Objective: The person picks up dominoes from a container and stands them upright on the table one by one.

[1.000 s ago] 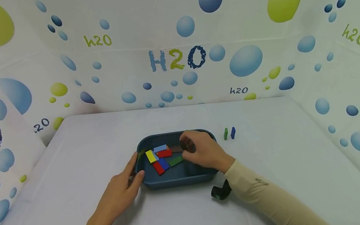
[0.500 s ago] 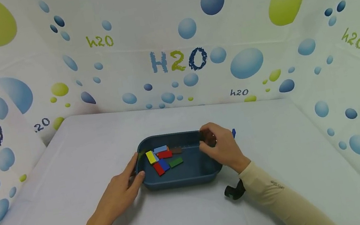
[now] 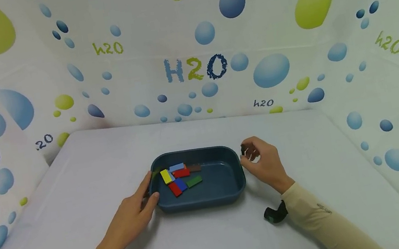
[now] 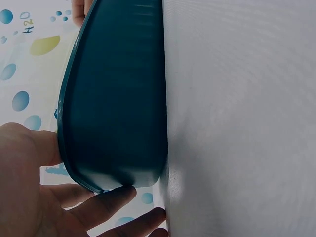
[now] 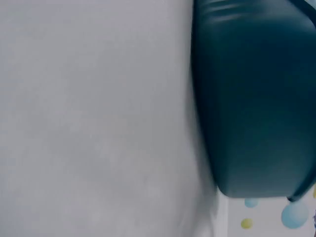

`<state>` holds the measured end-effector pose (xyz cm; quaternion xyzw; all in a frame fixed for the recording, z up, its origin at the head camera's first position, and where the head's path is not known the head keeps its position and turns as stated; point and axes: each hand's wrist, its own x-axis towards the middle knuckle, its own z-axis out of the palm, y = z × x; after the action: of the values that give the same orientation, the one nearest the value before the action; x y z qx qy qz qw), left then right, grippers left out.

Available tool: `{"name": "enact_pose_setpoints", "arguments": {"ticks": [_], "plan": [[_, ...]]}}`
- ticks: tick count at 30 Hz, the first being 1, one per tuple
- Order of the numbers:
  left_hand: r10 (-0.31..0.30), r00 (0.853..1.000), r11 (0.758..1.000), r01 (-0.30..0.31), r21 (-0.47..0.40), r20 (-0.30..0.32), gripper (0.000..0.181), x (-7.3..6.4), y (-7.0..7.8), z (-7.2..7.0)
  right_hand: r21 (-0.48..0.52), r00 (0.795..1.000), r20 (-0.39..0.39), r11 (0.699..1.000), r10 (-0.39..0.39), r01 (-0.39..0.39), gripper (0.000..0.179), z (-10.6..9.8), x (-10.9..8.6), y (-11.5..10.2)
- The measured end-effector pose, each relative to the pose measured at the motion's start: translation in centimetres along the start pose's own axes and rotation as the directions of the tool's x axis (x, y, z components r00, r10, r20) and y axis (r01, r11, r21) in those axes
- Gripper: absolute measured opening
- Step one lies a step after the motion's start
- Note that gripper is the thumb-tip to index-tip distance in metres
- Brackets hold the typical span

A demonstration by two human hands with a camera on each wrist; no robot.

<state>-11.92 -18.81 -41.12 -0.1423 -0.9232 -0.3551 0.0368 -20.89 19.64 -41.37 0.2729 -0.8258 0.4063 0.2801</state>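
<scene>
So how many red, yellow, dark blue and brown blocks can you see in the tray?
Red blocks: 2
Yellow block: 1
Dark blue block: 1
Brown block: 1
Total: 5 showing

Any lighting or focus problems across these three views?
Head: even light, soft shadows near the tray; left wrist: dark tray side, faint rippled banding on the white cloth; right wrist: slightly soft, dim, pale glare streaks at top.
</scene>
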Motion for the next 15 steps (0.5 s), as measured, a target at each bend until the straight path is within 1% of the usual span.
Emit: {"name": "enact_pose_setpoints", "arguments": {"ticks": [8, 11, 15], "plan": [[0.000, 1.000, 1.000, 0.000, -0.006, 0.000, 0.067, -0.1, 0.0, 0.0, -0.020, 0.997, 0.000, 0.997, 0.076, -0.076, 0.028, -1.1, -1.0, 1.2], [0.002, 1.000, 1.000, -0.002, -0.008, 0.000, 0.066, -0.2, 0.0, 0.0, -0.012, 0.993, 0.022, 0.993, 0.117, -0.116, 0.027, -1.3, -1.3, 1.4], [0.004, 1.000, 1.000, -0.004, -0.009, 0.001, 0.066, -0.2, 0.0, -0.1, -0.036, 0.983, 0.054, 0.984, 0.175, -0.173, 0.027, -1.5, -1.7, 1.8]]}}
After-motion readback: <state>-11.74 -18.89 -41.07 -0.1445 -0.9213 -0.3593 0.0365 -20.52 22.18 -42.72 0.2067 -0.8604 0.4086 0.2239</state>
